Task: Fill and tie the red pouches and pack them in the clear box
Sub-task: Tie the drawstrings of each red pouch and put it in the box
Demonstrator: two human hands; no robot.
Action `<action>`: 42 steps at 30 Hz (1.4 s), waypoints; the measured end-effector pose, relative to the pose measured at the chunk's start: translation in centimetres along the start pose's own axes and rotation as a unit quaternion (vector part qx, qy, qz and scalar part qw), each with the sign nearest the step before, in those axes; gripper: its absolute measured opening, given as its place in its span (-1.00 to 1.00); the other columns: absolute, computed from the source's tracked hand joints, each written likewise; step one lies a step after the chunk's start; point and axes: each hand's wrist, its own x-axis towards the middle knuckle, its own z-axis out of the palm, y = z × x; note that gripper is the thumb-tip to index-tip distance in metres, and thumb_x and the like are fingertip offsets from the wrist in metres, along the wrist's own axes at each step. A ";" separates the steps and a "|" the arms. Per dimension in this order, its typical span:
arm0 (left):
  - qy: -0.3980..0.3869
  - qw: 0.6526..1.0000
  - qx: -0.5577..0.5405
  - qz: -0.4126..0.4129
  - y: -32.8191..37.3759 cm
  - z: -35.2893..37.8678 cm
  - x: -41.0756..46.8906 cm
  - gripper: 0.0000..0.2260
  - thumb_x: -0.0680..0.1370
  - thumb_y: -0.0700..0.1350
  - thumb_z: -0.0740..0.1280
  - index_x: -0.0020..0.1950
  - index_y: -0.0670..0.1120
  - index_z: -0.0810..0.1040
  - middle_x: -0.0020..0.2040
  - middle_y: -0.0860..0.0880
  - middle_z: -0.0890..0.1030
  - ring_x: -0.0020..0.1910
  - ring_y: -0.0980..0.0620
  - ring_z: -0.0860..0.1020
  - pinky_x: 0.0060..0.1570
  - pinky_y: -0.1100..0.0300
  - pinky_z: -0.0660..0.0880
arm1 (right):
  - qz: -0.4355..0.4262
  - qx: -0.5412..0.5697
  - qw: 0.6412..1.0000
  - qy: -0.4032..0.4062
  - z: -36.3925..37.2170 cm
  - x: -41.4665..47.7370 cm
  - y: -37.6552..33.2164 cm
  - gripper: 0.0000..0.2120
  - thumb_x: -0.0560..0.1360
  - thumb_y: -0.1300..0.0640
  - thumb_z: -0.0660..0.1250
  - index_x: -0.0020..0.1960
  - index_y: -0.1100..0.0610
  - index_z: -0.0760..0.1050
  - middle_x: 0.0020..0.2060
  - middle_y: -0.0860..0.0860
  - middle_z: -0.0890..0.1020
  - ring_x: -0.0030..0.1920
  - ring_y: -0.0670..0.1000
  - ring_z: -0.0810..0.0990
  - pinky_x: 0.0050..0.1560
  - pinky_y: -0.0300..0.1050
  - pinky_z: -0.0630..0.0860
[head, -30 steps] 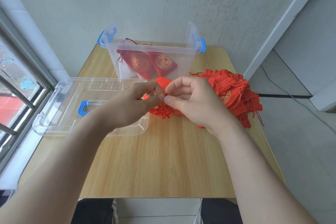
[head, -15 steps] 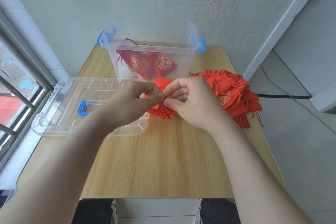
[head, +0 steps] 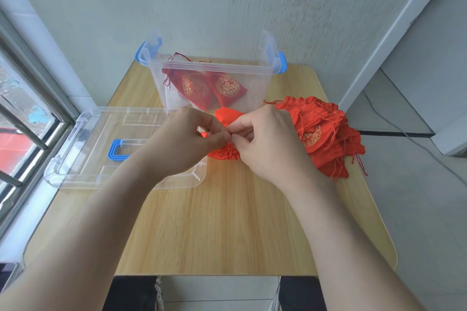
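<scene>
A red pouch (head: 226,118) lies on the wooden table in front of the clear box (head: 262,88), its gathered mouth toward me. My left hand (head: 184,144) and my right hand (head: 267,141) meet over that mouth, each pinching the pouch's drawstring between thumb and fingertips; the string itself is mostly hidden. Two tied red pouches (head: 209,87) with gold emblems lie inside the clear box. A heap of flat red pouches (head: 326,134) lies on the table right of my right hand.
The box's clear lid (head: 83,149) with a blue handle lies flat at the table's left, partly under my left wrist. A window frame runs along the left edge, a wall stands behind the box, and the floor drops away at the right.
Both hands stay at the pouch mouth with only small finger shifts; the fingertips have drawn closer together. Nothing else moved.
</scene>
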 end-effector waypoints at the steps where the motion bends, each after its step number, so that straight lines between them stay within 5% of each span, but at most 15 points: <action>1: 0.004 1.000 0.004 0.001 0.1 0.0 0.0 -0.90 0.60 -0.09 0.50 -0.11 -0.02 0.76 -0.17 0.07 0.75 -0.21 0.19 0.69 -0.16 0.37 0.55 | -0.002 -0.010 1.000 0.002 0.1 0.1 0.0 -0.81 0.49 0.27 0.43 -0.12 0.04 0.77 -0.31 0.03 0.73 -0.27 0.07 0.69 -0.21 0.05 0.65; 7: 0.059 0.989 0.129 0.035 0.5 0.8 -0.3 -0.92 0.48 -0.10 0.50 -0.21 0.05 0.73 -0.26 0.10 0.68 -0.34 0.32 0.54 -0.24 0.47 0.39 | 0.019 -0.074 0.997 -0.020 1.2 -0.1 -0.5 -0.80 0.47 0.19 0.31 -0.15 0.14 0.73 -0.35 0.13 0.65 -0.23 0.24 0.59 -0.23 0.13 0.57; 11: 0.091 0.972 0.199 0.090 0.0 0.9 -0.2 -0.93 0.53 -0.01 0.46 -0.15 0.11 0.70 -0.22 0.16 0.66 -0.25 0.25 0.57 -0.07 0.18 0.55 | 0.046 -0.063 0.997 -0.017 0.8 -0.2 -1.1 -0.53 0.40 -0.08 0.09 -0.20 0.14 0.71 -0.38 0.07 0.65 -0.22 0.22 0.59 -0.20 0.08 0.55; 15: 0.075 0.967 0.218 0.104 -0.6 0.7 -0.2 -0.94 0.61 -0.02 0.45 -0.05 0.10 0.70 -0.24 0.24 0.65 -0.26 0.32 0.56 -0.10 0.12 0.59 | 0.138 -0.027 0.989 -0.040 0.2 0.0 -0.7 -0.88 0.43 0.19 0.42 -0.18 0.16 0.74 -0.26 0.16 0.72 -0.12 0.16 0.69 -0.11 0.05 0.63; 18: 0.061 0.977 0.177 0.103 -0.5 0.4 -0.1 -0.93 0.59 -0.12 0.48 -0.05 0.06 0.70 -0.27 0.27 0.63 -0.22 0.26 0.62 -0.12 0.41 0.49 | 0.238 0.098 0.962 -0.093 -0.2 0.1 -0.4 -0.90 0.47 0.22 0.45 -0.19 0.17 0.73 -0.27 0.13 0.74 -0.27 0.02 0.65 -0.23 -0.10 0.53; 22: 0.042 0.987 0.130 0.080 -0.3 0.0 -0.3 -0.82 0.57 -0.23 0.45 0.00 0.07 0.62 -0.13 0.16 0.71 -0.15 0.20 0.67 -0.08 0.31 0.56 | 0.336 0.264 0.897 -0.116 0.0 0.4 0.2 -0.98 0.53 0.31 0.47 -0.07 0.24 0.69 -0.35 0.08 0.67 -0.30 0.00 0.61 -0.23 -0.10 0.41; 27: 0.055 0.993 0.089 0.054 1.0 -0.1 -0.8 -0.84 0.48 -0.18 0.40 -0.16 0.08 0.70 -0.24 0.21 0.72 -0.20 0.27 0.69 -0.16 0.46 0.50 | 0.350 0.339 0.865 -0.121 0.2 0.7 0.6 -0.95 0.57 0.36 0.42 -0.02 0.27 0.66 -0.32 0.13 0.62 -0.29 0.04 0.56 -0.31 -0.14 0.37; 35: 0.074 0.980 0.131 0.129 0.1 0.1 -0.7 -0.93 0.48 -0.14 0.59 -0.11 0.01 0.76 -0.23 0.23 0.73 -0.14 0.39 0.68 0.01 0.50 0.51 | 0.371 0.383 0.840 -0.102 -0.1 0.6 0.5 -0.86 0.55 0.38 0.45 0.09 0.37 0.66 -0.32 0.07 0.65 -0.35 -0.04 0.57 -0.34 -0.21 0.38; 39: 0.097 0.959 0.208 0.164 -0.2 0.5 -0.6 -0.97 0.56 -0.05 0.53 -0.06 0.03 0.78 -0.13 0.18 0.76 -0.12 0.23 0.72 0.04 0.10 0.64 | 0.375 0.391 0.837 -0.071 0.0 0.6 0.4 -0.89 0.52 0.40 0.45 0.04 0.34 0.68 -0.29 0.11 0.68 -0.33 -0.03 0.57 -0.31 -0.20 0.38; 42: 0.091 0.966 0.187 0.151 0.4 0.5 -0.6 -0.88 0.53 0.01 0.39 -0.09 0.03 0.70 -0.11 0.15 0.72 -0.08 0.19 0.70 -0.02 0.03 0.64 | 0.354 0.381 0.852 -0.064 0.0 0.6 0.2 -0.91 0.52 0.40 0.46 0.00 0.31 0.70 -0.27 0.13 0.67 -0.26 0.03 0.56 -0.25 -0.13 0.39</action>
